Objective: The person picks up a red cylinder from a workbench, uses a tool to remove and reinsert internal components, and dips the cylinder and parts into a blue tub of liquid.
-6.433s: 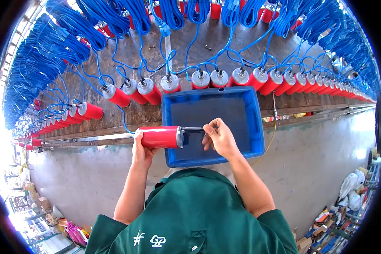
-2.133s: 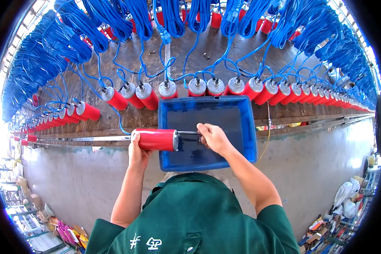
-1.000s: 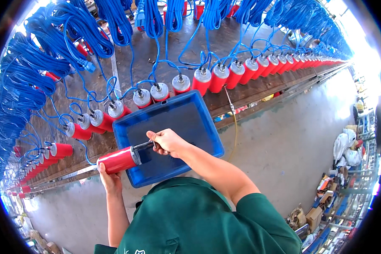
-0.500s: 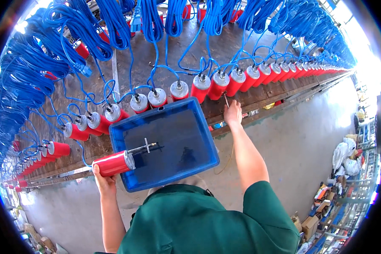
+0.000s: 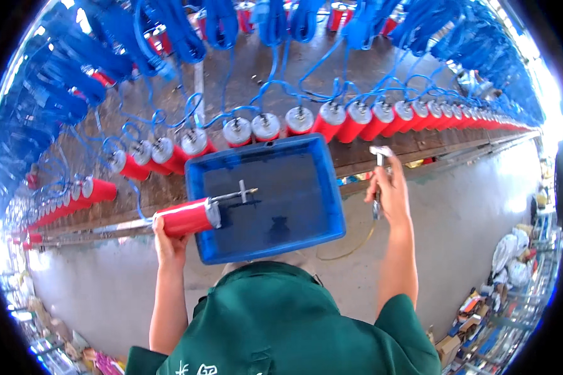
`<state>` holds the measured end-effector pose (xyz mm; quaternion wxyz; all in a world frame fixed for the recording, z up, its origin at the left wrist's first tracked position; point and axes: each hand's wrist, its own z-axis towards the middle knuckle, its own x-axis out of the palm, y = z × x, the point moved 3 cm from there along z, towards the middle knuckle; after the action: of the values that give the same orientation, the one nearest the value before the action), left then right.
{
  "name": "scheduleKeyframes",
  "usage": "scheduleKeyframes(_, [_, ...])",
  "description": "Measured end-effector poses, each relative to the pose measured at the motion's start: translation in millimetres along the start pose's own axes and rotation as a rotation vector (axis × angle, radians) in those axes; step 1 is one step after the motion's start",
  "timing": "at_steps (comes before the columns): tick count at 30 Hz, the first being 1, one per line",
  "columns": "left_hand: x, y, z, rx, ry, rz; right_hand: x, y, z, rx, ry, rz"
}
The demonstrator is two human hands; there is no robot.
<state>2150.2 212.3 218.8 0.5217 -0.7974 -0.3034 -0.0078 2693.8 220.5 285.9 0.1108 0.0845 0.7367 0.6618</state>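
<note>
My left hand [image 5: 169,247] grips one end of a red cylinder [image 5: 186,219] lying sideways over the left rim of a blue tray [image 5: 334,187]. From the cylinder's grey metal end, a thin rod with a crosspiece [image 5: 243,192] sticks out above the dark liquid [image 5: 266,212] in the tray. To the right of the tray, my right hand [image 5: 393,195] is wrapped around a silver air blow gun [image 5: 380,159], from which a thin yellow hose [image 5: 363,245] hangs. The far ends of the fingers on both hands are partly hidden.
A long row of red cylinders [image 5: 350,125] with grey tops and blue cables lines the edge of a brown table [image 5: 244,78]. Thick coils of blue cable [image 5: 363,25] hang beyond. White bags [image 5: 507,256] and boxes [image 5: 450,347] lie at the right by shelving.
My right hand, with the blow gun, has drawn back from the row of cylinders and moved to the right. The head view has shifted; my left hand still holds the red cylinder over the tray.
</note>
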Motion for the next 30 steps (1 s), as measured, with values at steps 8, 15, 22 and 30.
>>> scheduleKeyframes(8, [-7.8,5.8,9.2,-0.078,0.031,-0.042,103.0,48.4,-56.7,0.02,0.023,-0.149])
scheduleKeyframes(15, [-10.4,8.0,12.2,-0.094,0.11,-0.056,205.6,6.2,-19.0,0.463,0.328,0.145])
scheduleKeyframes(22, [-4.6,2.1,8.0,-0.11,0.082,-0.054,233.9,-13.5,-10.6,0.523,0.268,0.337])
scheduleKeyframes(30, [-9.8,4.4,11.4,-0.118,0.119,-0.042,244.1,-22.1,-8.6,0.524,0.262,0.347])
